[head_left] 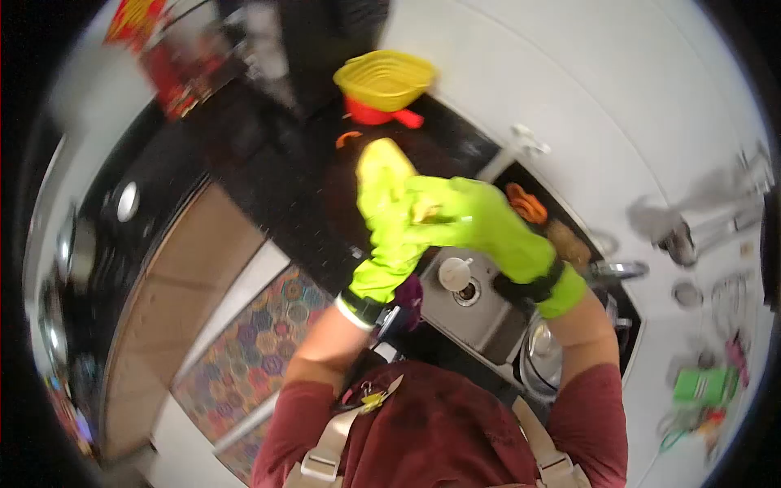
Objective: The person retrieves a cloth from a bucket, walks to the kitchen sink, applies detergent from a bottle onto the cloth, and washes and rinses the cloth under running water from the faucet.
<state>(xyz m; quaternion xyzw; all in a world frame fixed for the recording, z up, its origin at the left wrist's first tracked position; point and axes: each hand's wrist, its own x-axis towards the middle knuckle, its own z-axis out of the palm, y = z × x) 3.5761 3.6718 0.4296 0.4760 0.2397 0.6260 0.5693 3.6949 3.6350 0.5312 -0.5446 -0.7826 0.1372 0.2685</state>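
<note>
My left hand [386, 203] and my right hand [472, 213] wear lime-green rubber gloves and meet in front of me, above the counter by the sink. The left glove points away from me; its blurred tip looks yellower, and I cannot tell whether that is glove or something held. My right hand reaches across with bent fingers against the left glove. A small yellowish patch shows between the hands, too blurred to name. Below them, a white cup [455, 274] sits in the grey sink [439, 313] beside the drain.
A yellow colander [385, 80] rests on a red container with a handle [370, 112] on the black counter [285, 191]. The faucet [521, 146] rises at the sink's far side. Orange gloves or cloth [526, 203] and a metal pot [543, 358] lie to the right.
</note>
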